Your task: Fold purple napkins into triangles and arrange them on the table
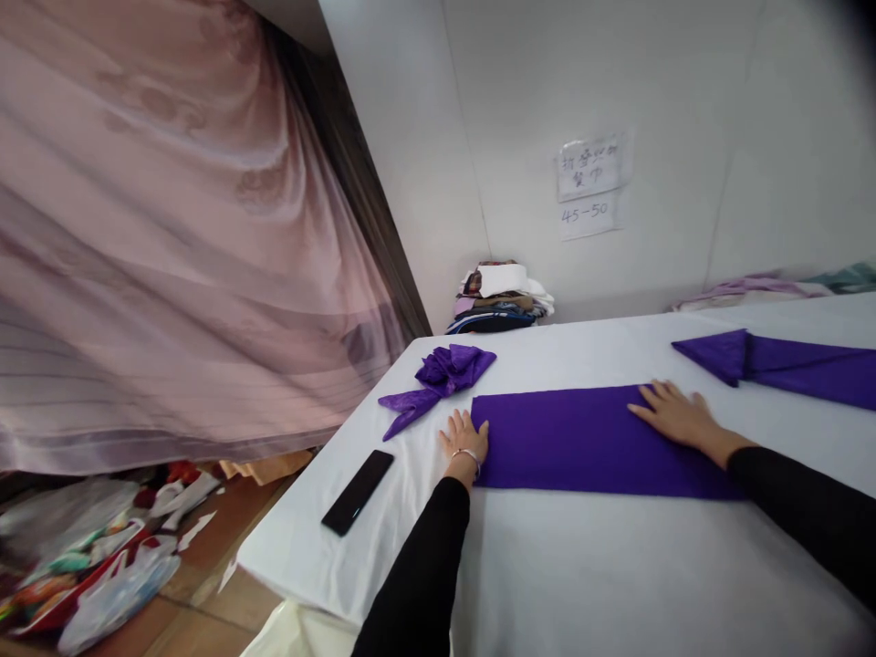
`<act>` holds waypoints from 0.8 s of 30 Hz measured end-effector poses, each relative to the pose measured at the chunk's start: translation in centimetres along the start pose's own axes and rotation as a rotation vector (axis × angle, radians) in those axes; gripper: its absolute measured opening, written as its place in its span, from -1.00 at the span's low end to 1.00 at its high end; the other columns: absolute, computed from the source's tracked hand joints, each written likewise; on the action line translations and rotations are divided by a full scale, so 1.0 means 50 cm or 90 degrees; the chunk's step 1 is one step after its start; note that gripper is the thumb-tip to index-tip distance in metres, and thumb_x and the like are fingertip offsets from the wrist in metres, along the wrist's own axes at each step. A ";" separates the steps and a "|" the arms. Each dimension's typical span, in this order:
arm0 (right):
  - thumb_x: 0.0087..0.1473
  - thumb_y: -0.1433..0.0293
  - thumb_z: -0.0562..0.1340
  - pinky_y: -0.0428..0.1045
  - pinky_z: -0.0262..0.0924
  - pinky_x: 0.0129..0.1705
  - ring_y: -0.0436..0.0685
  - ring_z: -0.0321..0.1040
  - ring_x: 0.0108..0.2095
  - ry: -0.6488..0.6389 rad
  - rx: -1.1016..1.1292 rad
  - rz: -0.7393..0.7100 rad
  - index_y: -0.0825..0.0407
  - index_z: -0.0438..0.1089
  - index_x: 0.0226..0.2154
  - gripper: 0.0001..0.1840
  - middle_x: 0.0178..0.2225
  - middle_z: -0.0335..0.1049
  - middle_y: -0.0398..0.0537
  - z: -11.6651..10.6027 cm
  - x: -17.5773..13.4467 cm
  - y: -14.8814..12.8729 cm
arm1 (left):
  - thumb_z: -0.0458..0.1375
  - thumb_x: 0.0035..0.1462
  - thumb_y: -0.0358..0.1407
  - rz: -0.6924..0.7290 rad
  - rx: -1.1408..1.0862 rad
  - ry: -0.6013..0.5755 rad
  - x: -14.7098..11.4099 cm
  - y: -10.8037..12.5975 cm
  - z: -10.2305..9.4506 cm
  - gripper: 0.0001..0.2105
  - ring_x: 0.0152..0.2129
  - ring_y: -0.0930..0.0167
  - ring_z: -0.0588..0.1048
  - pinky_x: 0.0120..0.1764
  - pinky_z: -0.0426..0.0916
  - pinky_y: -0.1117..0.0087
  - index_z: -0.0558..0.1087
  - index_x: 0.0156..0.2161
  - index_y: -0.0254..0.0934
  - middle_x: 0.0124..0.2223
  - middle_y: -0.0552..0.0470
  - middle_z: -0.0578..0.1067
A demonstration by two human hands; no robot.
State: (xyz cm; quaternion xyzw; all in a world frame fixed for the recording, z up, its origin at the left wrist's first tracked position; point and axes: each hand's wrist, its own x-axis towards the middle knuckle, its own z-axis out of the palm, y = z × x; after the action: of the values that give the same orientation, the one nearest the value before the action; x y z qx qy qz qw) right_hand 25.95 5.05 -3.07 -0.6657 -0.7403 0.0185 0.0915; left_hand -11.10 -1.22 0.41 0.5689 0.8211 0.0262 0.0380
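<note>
A purple cloth napkin (568, 447) lies flat on the white-covered table as a long rectangle. My left hand (465, 440), with a bracelet at its wrist, rests at the napkin's left edge, fingers stretched out. On the napkin's upper right part lies my right hand (674, 415), palm down with the fingers spread. Just beyond my left hand is a purple napkin shaped like a flower (448, 370) with pointed leaves. To the upper right, another folded purple cloth (787, 360) has an arrow-like tip pointing left.
A black phone (358, 493) lies on the white tablecloth (581, 566) at the left. Folded clothes (503, 297) are stacked by the wall under a paper sign (592, 178). A pink curtain (171, 228) hangs at left, above plastic bags (123, 593) on the floor.
</note>
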 end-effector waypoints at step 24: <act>0.10 0.26 -0.14 0.45 -0.29 0.05 0.37 -0.28 0.22 -0.018 -0.073 -0.100 -0.23 0.25 0.02 -0.51 0.22 -0.06 -0.05 -0.017 -0.186 0.065 | -0.36 0.15 0.02 0.145 0.056 0.019 -0.100 0.014 0.002 -0.38 0.22 0.24 -0.18 0.16 -0.26 -0.03 -0.03 0.23 -0.28 0.30 -0.04 -0.13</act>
State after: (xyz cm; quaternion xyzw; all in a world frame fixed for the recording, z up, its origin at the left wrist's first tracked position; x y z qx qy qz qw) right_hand 30.17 -3.88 -3.77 -0.6092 -0.7915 -0.0217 0.0436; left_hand -8.67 -5.67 0.55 0.6590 0.7521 0.0027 -0.0021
